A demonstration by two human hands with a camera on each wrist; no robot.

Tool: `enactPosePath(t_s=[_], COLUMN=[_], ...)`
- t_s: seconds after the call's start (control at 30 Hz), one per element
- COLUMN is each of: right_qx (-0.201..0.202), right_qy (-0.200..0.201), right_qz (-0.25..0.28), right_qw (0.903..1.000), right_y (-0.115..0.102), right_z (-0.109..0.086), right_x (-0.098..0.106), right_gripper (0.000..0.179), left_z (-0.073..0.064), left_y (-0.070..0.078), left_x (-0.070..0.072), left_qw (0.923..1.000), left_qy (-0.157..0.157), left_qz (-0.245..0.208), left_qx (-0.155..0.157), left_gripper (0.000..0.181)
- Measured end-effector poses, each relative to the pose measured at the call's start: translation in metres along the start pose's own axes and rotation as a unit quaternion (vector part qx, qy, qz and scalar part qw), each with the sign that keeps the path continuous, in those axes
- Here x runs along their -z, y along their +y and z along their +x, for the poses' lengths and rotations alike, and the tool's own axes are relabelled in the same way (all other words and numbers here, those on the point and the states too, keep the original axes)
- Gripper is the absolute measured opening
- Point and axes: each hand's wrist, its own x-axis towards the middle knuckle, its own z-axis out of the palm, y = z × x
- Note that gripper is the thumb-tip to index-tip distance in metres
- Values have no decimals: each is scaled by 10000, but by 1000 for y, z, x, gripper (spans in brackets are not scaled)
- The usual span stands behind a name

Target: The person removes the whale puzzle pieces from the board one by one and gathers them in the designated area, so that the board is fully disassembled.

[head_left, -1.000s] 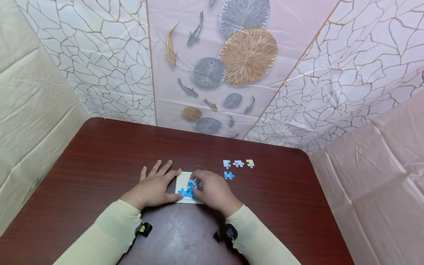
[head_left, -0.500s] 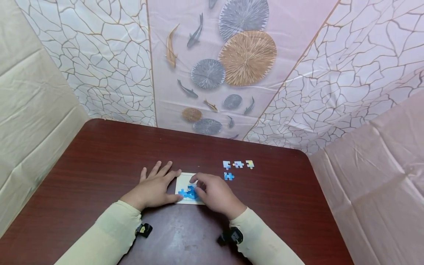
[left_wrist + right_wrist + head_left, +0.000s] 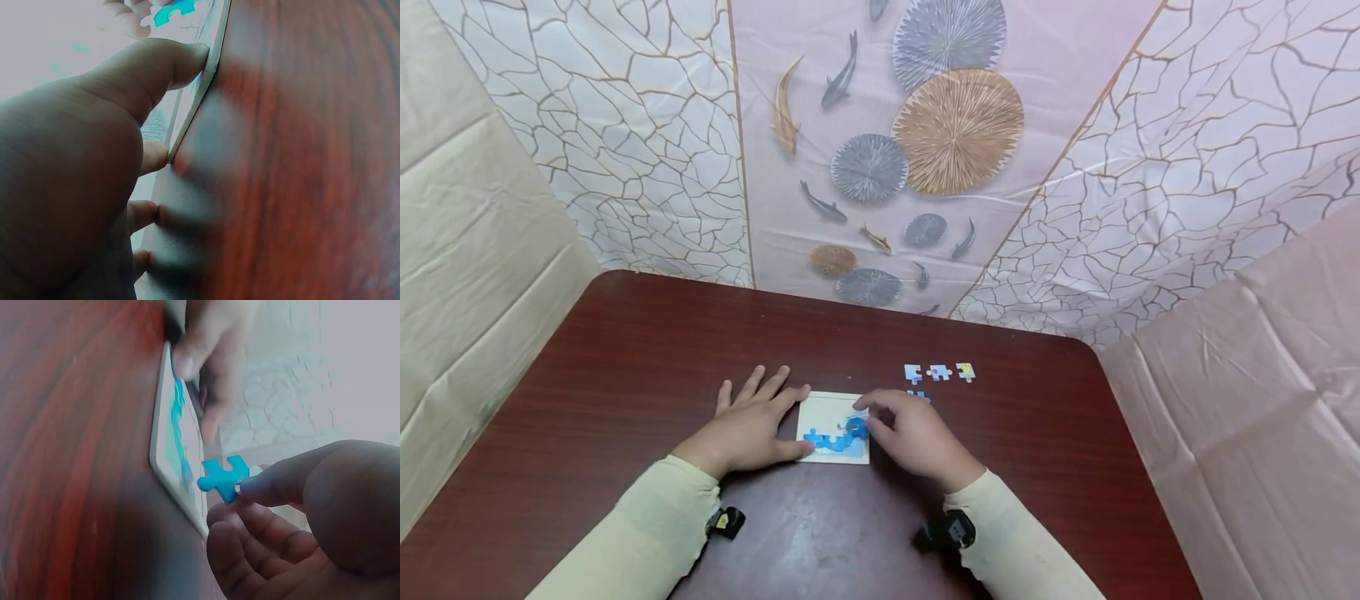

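A small cream puzzle tray [image 3: 822,407] lies on the table, with a strip of blue puzzle pieces [image 3: 832,443] along its near side. My left hand [image 3: 751,427] is spread flat beside it, thumb and index fingertip on its left edge. Over the tray's right side, my right hand [image 3: 917,437] pinches a blue jigsaw piece [image 3: 220,479] between thumb and fingers. The right wrist view shows this piece held up off the tray, its knobs and notch visible.
Beyond the right hand lie loose puzzle pieces: a pale one [image 3: 912,373], a white-and-pink one [image 3: 938,372] and a yellowish one [image 3: 966,372]. A blue piece [image 3: 919,395] is partly hidden by the hand. Patterned cloth [image 3: 662,167] hangs behind the brown table [image 3: 685,325].
My right hand has moved right across the tray with the blue jigsaw piece, uncovering the tray's right side and partly covering a loose blue piece. The left hand has stayed in place.
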Motion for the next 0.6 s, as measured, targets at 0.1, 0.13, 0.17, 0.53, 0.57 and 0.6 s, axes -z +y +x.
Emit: enactPosePath(t_s=[0.1, 0.13, 0.17, 0.53, 0.57, 0.6], right_qx=[-237, -334, -448, -1295, -1377, -1445], right_qy=[209, 269, 324, 441, 438, 424], right_qz=[116, 143, 151, 335, 346, 364], right_qw=[9994, 9990, 9984, 9900, 9889, 9879], right_y=[11, 15, 19, 74, 78, 82], right_z=[-2, -3, -3, -5, -6, -6], right_x=[6, 8, 11, 43, 46, 50], right_gripper=[22, 22, 22, 21, 21, 22], left_z=[0, 0, 0, -2, -1, -1], left_y=[0, 0, -1, 0, 0, 0], left_x=[0, -1, -1, 0, 0, 0], left_qw=[10000, 10000, 10000, 10000, 10000, 10000], left_qy=[6, 7, 6, -8, -5, 1], left_qz=[-13, -13, -10, -79, -84, -88], left_qx=[-7, -6, -8, -28, -29, -34], left_gripper=[95, 95, 95, 95, 95, 95])
